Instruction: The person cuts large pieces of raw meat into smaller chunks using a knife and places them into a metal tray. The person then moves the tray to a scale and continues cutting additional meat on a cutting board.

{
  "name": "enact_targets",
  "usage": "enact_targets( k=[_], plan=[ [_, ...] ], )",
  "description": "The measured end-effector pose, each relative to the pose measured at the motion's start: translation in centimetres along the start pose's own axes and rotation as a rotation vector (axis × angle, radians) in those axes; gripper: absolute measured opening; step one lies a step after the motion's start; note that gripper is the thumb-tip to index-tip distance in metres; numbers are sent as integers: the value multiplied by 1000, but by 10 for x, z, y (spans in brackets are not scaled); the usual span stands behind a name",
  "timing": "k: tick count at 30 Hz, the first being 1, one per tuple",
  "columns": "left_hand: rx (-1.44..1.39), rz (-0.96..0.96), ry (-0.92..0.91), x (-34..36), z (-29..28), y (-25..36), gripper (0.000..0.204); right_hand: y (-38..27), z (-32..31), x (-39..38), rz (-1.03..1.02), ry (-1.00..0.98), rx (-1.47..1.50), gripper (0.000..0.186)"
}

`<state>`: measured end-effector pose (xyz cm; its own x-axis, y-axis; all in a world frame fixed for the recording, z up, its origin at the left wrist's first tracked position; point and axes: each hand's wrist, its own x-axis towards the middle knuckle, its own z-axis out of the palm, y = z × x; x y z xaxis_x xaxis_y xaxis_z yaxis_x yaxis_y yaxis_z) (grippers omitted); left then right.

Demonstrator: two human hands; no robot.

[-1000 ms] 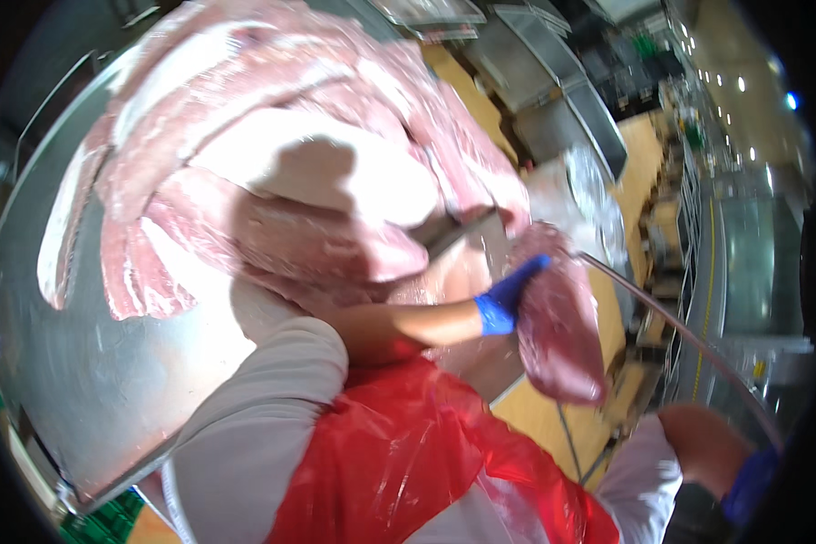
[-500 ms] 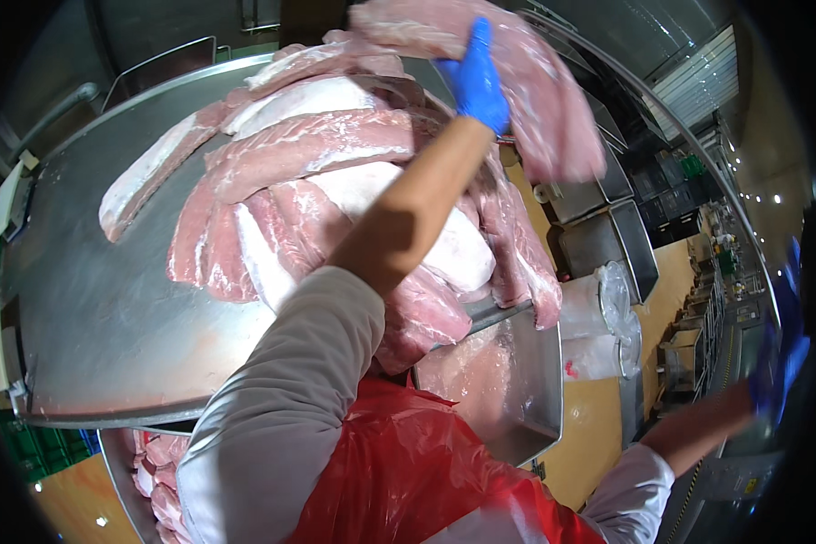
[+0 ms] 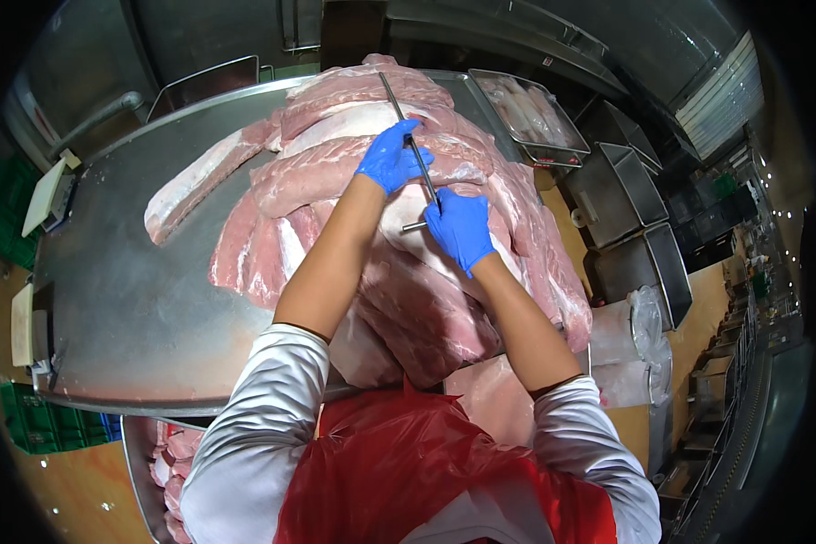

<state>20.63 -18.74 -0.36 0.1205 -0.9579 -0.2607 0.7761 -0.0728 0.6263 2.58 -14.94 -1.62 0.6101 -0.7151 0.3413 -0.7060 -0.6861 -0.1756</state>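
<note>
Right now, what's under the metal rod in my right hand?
Pink and white slabs of meat. Your left hand and right hand cover parts of them; lower slabs and the table directly beneath are hidden.

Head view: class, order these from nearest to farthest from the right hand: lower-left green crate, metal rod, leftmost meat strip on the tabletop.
1. Metal rod: in the right hand's grip.
2. Meat strip: left, on the tabletop.
3. Green crate: lower left, past the table edge.
</note>
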Motion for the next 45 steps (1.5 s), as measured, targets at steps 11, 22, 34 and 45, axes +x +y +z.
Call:
enact_targets(
  k=[11, 22, 34, 45],
  plan=[
    [662, 436, -454, -78, 87, -114, 40, 83, 11, -97, 110, 294, -92, 24],
    [1031, 180, -314, -136, 10, -142, 24, 160, -51, -490, 897, 1173, 257, 7],
    [1412, 194, -349, -177, 77, -154, 26, 214, 217, -572, 1523, 831, 95, 9],
    [1260, 159, -211, -189, 20, -139, 30, 165, 259, -657, 1283, -749, 1047, 29]
  ],
)
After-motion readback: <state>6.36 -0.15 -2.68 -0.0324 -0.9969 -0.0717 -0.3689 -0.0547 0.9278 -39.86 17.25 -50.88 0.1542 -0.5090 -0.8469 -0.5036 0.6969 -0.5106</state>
